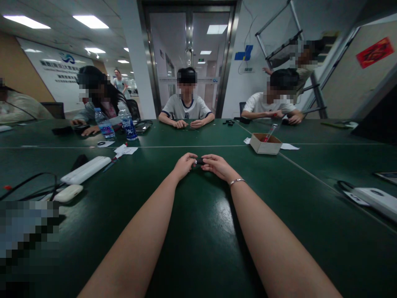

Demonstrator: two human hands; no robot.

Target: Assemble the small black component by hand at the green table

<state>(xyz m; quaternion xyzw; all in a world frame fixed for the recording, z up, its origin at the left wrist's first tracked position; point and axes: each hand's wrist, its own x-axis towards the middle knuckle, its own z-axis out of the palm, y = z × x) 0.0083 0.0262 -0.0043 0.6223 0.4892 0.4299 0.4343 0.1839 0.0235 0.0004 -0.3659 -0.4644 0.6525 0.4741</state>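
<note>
Between my two hands is a small black object (200, 162) with a shiny metal-looking part at its left end; its exact kind is too small to make out. My left hand (185, 165) has its fingers closed at the object's left end. From the other side, my right hand (217, 166) pinches the black end between thumb and fingers. A silver bracelet (237, 181) circles my right wrist. Both forearms reach forward over the dark green table (198, 231), and the hands are at or just above its surface. Parts of the object are hidden behind my fingers.
Left of my hands lie a white power strip-like block (87, 169), a white rounded case (68, 193) and black cables. Two bottles (127, 124) stand farther back. An open cardboard box (266, 145) is at right, a white device (376, 198) nearer. Several people sit around the table.
</note>
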